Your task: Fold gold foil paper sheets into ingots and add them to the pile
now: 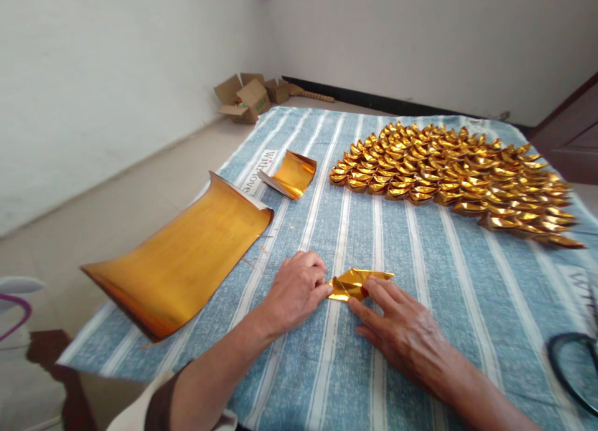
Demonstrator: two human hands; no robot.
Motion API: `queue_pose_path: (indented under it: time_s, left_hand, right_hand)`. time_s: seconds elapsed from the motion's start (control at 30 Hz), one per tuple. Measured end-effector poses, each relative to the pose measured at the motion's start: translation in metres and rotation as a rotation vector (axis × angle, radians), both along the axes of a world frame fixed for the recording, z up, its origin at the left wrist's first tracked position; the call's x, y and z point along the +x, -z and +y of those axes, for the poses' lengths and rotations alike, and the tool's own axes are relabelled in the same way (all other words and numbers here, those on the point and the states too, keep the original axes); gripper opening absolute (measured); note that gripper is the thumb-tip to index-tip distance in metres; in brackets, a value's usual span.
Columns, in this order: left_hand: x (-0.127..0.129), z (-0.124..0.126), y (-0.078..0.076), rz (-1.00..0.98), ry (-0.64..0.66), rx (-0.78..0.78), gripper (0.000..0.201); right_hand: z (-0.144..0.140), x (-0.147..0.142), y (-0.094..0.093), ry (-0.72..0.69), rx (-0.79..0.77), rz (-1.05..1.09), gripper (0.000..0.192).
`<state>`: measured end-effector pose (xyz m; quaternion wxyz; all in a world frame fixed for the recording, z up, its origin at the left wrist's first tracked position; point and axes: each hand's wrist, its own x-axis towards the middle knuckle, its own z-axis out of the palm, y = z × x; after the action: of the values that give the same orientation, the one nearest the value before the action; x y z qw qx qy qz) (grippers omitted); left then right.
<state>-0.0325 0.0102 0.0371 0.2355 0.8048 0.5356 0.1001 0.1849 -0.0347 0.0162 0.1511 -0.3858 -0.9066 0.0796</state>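
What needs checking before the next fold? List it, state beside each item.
1. Left hand on the gold paper piece: ok.
2. Right hand fingers pressing the piece: ok.
3. Piece lying flat on the striped cloth: ok.
4. Large gold sheet stack beside the left hand: ok, curled.
5. Finished ingots apart from the hands: ok.
6. Crease sharpness: cannot tell.
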Motion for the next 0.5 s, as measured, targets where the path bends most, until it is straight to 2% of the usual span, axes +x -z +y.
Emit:
queue_pose_path:
  time_s: [0.3, 0.5]
  left_hand:
    - [0.0011, 0.0003, -0.0012, 0.012, -0.005, -0.018, 0.024]
    - [0.0025, 0.0012, -0.0036, 0.023, -0.009, -0.022, 0.025]
  right_hand:
    - [-0.002, 0.0013, 0.0081, -0.019, 0.047, -0.035, 0.031]
    - [-0.0025, 0.0001, 0.0069, -0.014, 0.042, -0.025, 0.032]
